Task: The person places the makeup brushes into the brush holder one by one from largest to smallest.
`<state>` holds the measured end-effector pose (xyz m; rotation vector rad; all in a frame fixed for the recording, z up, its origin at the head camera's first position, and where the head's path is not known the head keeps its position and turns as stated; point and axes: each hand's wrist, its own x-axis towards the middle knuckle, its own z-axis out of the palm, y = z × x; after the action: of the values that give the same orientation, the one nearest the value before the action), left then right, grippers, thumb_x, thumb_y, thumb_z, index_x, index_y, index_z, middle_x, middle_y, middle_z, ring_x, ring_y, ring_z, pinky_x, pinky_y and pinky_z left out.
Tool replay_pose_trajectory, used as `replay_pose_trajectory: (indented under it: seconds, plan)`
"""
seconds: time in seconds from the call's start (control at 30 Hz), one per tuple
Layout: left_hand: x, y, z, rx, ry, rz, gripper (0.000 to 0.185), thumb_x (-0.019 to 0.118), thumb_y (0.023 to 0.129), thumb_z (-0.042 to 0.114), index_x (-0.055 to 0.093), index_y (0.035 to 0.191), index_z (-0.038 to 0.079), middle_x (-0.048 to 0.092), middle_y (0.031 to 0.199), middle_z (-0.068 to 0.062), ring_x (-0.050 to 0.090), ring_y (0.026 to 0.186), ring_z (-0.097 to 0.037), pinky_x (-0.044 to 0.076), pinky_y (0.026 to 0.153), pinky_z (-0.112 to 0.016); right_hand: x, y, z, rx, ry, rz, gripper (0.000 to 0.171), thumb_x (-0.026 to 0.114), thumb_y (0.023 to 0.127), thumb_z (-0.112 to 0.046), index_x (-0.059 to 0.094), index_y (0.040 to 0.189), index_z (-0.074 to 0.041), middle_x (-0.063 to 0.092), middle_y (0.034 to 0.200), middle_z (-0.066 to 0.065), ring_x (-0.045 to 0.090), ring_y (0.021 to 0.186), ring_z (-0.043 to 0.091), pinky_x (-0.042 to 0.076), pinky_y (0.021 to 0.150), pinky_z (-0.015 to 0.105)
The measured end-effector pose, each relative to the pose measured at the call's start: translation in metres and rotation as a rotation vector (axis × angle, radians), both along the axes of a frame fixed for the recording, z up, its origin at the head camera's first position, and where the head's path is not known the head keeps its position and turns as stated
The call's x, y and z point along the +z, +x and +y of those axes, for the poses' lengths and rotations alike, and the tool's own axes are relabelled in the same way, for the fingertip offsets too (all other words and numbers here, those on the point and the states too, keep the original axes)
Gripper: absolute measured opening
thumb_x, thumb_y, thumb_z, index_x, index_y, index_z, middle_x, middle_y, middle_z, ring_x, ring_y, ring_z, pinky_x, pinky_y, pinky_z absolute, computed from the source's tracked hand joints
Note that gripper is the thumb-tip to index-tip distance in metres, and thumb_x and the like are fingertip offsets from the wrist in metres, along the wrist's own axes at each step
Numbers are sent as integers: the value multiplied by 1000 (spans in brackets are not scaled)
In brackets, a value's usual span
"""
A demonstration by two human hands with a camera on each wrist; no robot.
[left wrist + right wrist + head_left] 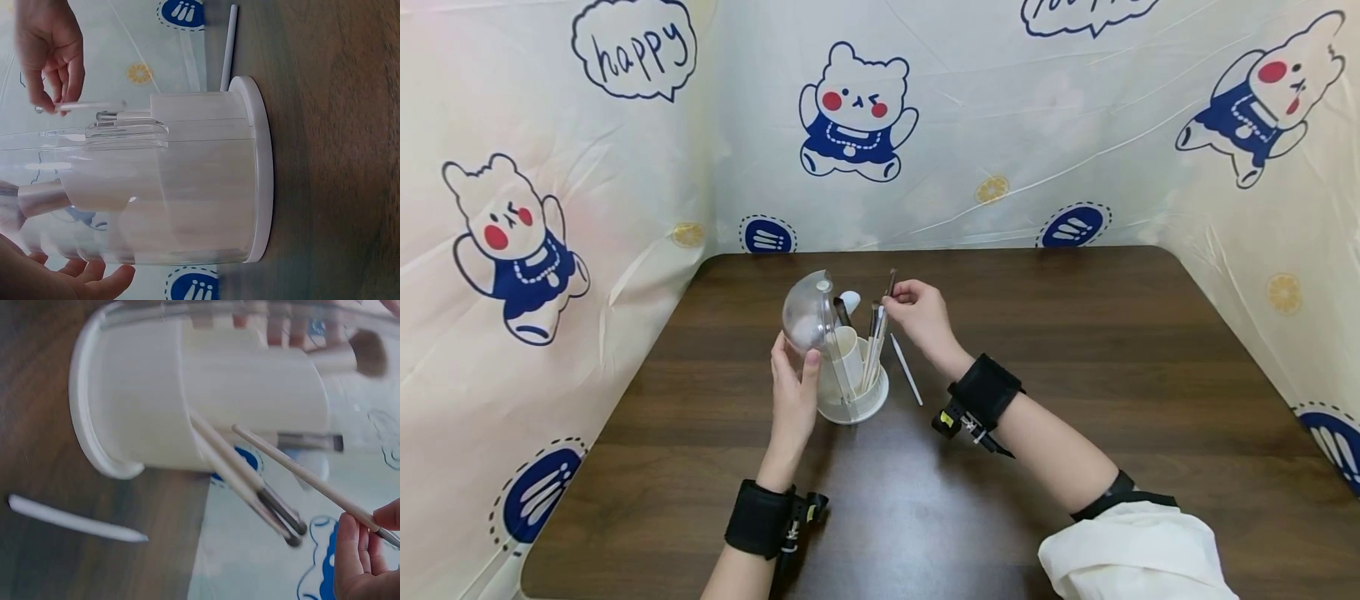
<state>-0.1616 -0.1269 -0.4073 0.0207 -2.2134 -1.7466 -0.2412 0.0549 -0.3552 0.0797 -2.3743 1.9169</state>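
Observation:
A white makeup brush holder [865, 408] with a clear domed cover [805, 312] stands upright on the table, with several brushes in its cups. My left hand [793, 387] grips the cover's left side, its fingers curled behind the clear wall. Between thumb and fingers, my right hand [925, 321] pinches a thin makeup brush [306, 475] near its metal collar, bristle end up, above the holder's right side. Two slim brushes [250, 481] lean out of a cup below it. A fluffy brush [369, 353] and a flat brush [312, 442] also show in the right wrist view.
A white pen-like stick [906, 369] lies on the dark wooden table [1075, 333], just right of the holder. Behind the table hangs a printed curtain [955, 108] with cartoon bears. Both wrists wear black straps with cameras.

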Motion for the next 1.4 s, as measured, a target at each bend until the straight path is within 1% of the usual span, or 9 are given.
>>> replay_pose_trajectory:
  seconds: [0.17,0.4,0.67,0.87,1.0,1.17,1.3,1.37,1.4]
  plan:
    - [-1,0,0,-3,13,8,94,46,88,68,16,150,5,22,151,-22,25,142,-35,26,113,-58,-12,6,-11,31,34,3,13,64,84,-6,64,92,4,65,82,10,56,73,10,42,62,16]
    - [-1,-1,0,-2,7,13,95,46,87,69,16,150,5,23,151,-23,26,141,-35,28,112,-59,-26,15,-19,67,89,-33,12,65,84,-7,64,91,3,66,82,10,61,74,12,43,62,15]
    - [-2,-1,0,-7,-2,12,97,44,86,71,14,150,4,22,151,-23,24,142,-35,28,112,-58,-40,21,-23,65,115,-64,14,68,83,-10,65,90,2,67,83,11,59,74,12,43,63,16]
    - [-1,-1,0,-10,2,12,98,44,86,72,14,150,4,21,152,-23,23,142,-35,28,112,-58,-48,22,-25,68,137,-61,15,70,83,-11,66,89,2,66,80,12,57,70,11,43,61,16]
    - [-1,-1,-1,-14,-1,1,99,44,85,73,14,151,5,20,152,-23,22,143,-36,27,112,-59,-51,22,-24,52,156,-53,17,72,82,-13,67,88,2,68,79,13,56,67,10,43,59,16]
    - [0,-1,-1,-8,-14,-7,100,43,85,73,13,151,5,20,153,-23,24,142,-36,28,112,-58,-53,21,-23,30,168,-52,19,74,81,-16,67,87,1,68,76,12,55,62,8,43,56,16]
    - [-1,-2,-1,-3,-13,1,99,44,85,72,13,151,5,20,153,-23,24,142,-36,28,112,-58,-54,22,-21,27,147,-81,20,75,82,-18,67,86,1,66,71,8,54,58,5,42,55,16]
    - [-1,-2,-1,-3,-8,4,99,44,85,72,14,151,4,21,153,-23,24,142,-36,28,112,-58,-55,23,-20,21,135,-96,21,73,83,-19,67,87,0,66,71,7,56,58,6,42,55,16]
    - [-1,-2,-1,-3,-5,5,99,44,85,72,14,151,4,21,153,-23,24,142,-36,27,112,-58,-55,24,-20,17,127,-107,21,72,85,-19,67,88,1,65,71,7,59,59,9,43,55,16]
